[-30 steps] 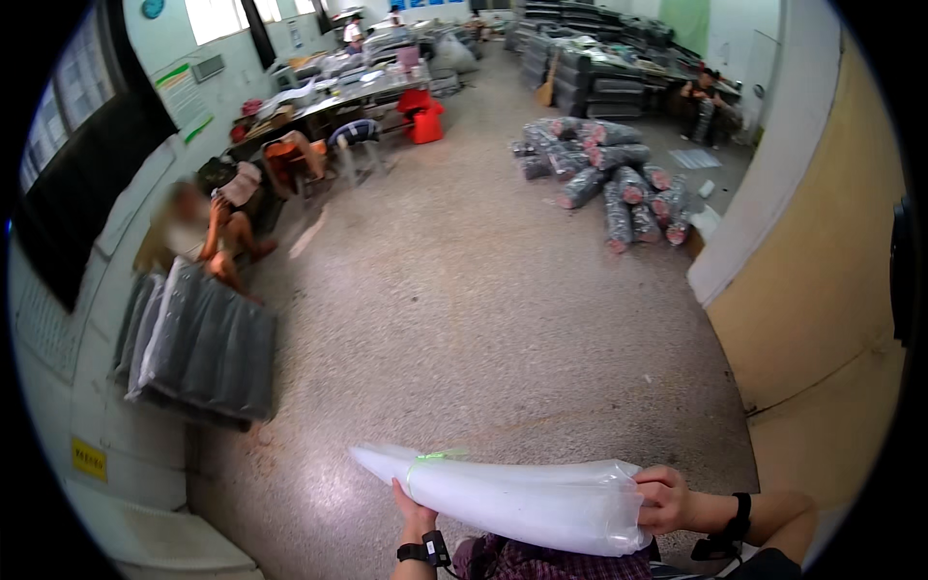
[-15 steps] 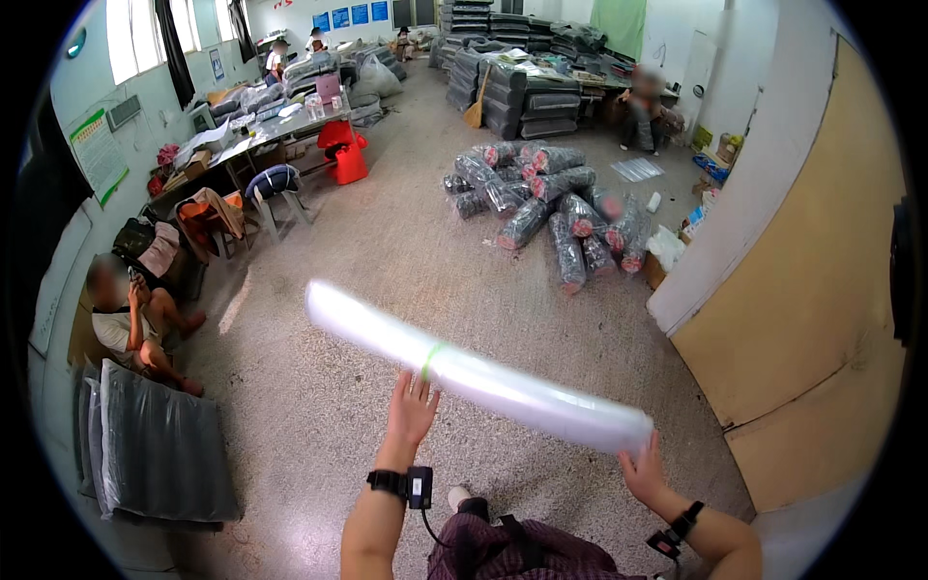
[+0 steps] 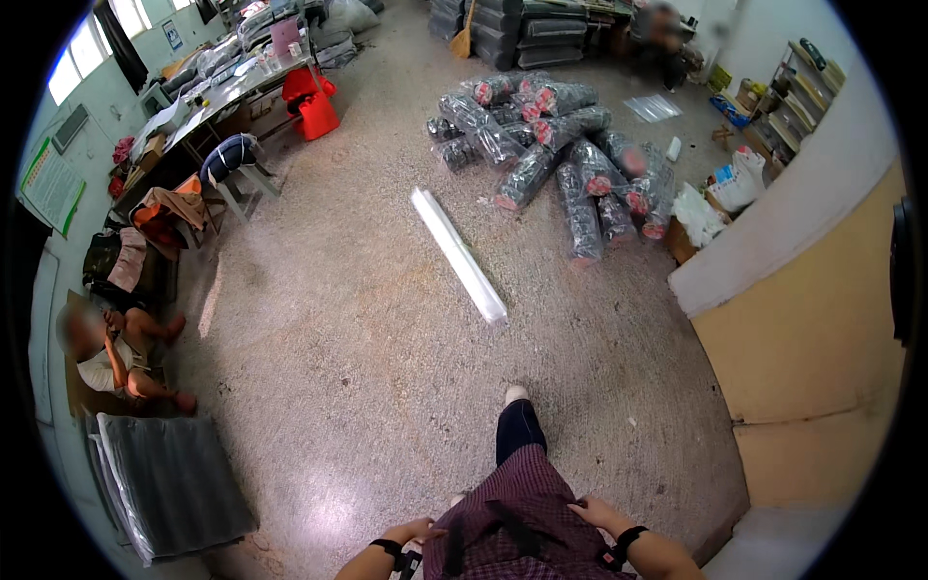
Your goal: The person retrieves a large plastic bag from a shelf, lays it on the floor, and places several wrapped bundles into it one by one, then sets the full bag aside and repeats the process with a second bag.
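Note:
My left hand (image 3: 414,531) is at waist height, its fingers curled on the left edge of a dark purple checked apron (image 3: 527,483). On the apron's opposite edge, my right hand (image 3: 597,513) has its fingers closed on the cloth. Each wrist wears a black strap with a small device. A long roll of clear plastic film (image 3: 459,256) lies slantwise on the floor ahead of me, out of reach of both hands. One of my feet, in a pale shoe (image 3: 517,394), is on the floor between me and the roll.
Beyond the roll, several wrapped dark rolls (image 3: 527,174) lie heaped. Flat grey wrapped bundles (image 3: 179,483) stand at left, near a seated person (image 3: 126,353). A stool (image 3: 237,184) and cluttered table (image 3: 237,92) are farther back. A tan panel (image 3: 802,329) borders the right side.
The clear film roll has left my hands and now rests on the floor farther ahead. Both hands have drawn back to the apron at my waist. The view has tipped downward.

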Demonstrator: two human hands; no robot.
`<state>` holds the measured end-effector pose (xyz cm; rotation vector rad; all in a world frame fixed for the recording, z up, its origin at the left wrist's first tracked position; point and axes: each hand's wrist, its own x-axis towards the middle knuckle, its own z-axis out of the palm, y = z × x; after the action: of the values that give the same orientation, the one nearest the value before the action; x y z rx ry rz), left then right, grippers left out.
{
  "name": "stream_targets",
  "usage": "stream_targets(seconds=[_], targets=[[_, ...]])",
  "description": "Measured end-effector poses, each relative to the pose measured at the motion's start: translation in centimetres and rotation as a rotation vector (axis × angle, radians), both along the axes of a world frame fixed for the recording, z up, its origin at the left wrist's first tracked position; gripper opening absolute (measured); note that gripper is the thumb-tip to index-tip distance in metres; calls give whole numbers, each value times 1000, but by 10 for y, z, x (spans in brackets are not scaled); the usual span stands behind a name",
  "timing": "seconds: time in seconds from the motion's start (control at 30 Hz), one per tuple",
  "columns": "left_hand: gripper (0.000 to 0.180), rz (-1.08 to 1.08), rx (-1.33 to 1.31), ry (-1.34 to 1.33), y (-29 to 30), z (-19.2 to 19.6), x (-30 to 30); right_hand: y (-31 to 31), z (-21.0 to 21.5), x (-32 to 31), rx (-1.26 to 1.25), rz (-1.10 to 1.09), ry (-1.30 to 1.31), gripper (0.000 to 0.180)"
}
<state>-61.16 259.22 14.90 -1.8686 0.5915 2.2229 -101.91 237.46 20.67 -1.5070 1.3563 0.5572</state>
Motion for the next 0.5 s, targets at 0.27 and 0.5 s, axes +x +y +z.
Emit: stream_targets(seconds=[0.27, 0.5], targets=[[29, 106, -720, -317, -145, -9, 63, -215, -22, 95, -30, -232, -139, 32], [29, 213, -520, 186, -302, 86, 99, -392, 52, 172, 452, 63, 202, 39]])
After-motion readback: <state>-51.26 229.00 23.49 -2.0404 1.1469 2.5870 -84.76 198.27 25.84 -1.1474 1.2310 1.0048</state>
